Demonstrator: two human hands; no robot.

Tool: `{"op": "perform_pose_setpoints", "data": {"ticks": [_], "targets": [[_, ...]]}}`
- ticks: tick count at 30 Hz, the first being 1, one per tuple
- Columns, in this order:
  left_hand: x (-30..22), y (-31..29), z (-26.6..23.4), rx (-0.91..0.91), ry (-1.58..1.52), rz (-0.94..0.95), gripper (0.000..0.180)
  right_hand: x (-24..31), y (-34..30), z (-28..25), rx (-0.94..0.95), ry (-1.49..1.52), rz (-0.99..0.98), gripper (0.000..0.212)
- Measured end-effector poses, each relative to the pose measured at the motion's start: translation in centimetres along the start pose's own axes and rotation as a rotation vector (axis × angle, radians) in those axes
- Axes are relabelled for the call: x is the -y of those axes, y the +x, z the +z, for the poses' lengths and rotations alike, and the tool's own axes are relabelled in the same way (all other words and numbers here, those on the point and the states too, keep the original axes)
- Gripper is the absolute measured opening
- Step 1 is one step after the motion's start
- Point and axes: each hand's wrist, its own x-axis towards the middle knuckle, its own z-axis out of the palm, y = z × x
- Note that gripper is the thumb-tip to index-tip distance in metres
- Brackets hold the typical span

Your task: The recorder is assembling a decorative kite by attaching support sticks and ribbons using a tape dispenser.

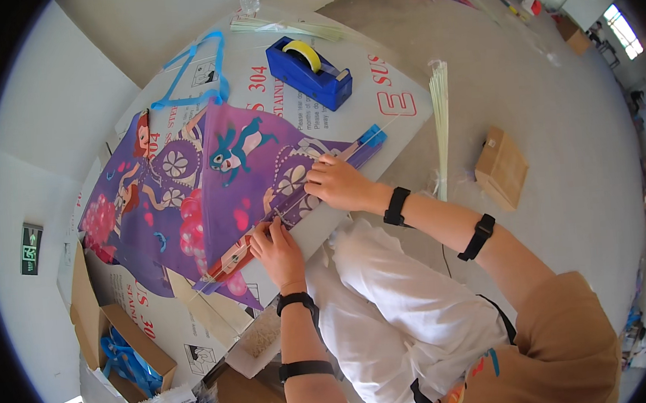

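A purple kite, printed with cartoon figures, pink balloons and a blue dolphin, lies spread on the work surface. Along its near edge a thin rod runs at a slant, with a blue piece at the right end. My left hand pinches this edge near its middle, fingertips over the rod. A little farther up the same edge, my right hand grips the fabric and rod with curled fingers. Whatever lies under the fingertips is hidden.
A blue tape dispenser with yellow tape and a blue strap lie beyond the kite. Bundles of pale thin rods are at the right and far edges. An open carton holds blue pieces. A cardboard box sits on the floor.
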Motion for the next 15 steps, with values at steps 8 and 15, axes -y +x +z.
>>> {"op": "perform_pose_setpoints", "data": {"ticks": [8,15], "targets": [[-0.3,0.0,-0.4,0.014,-0.034,-0.027,0.022,-11.4,4.7,-4.0,-0.697,0.11,0.731,0.022],[0.2,-0.4,-0.3,0.031,-0.037,-0.042,0.021,-18.6,5.6,-4.6,-0.177,0.774,1.106,0.026]]}}
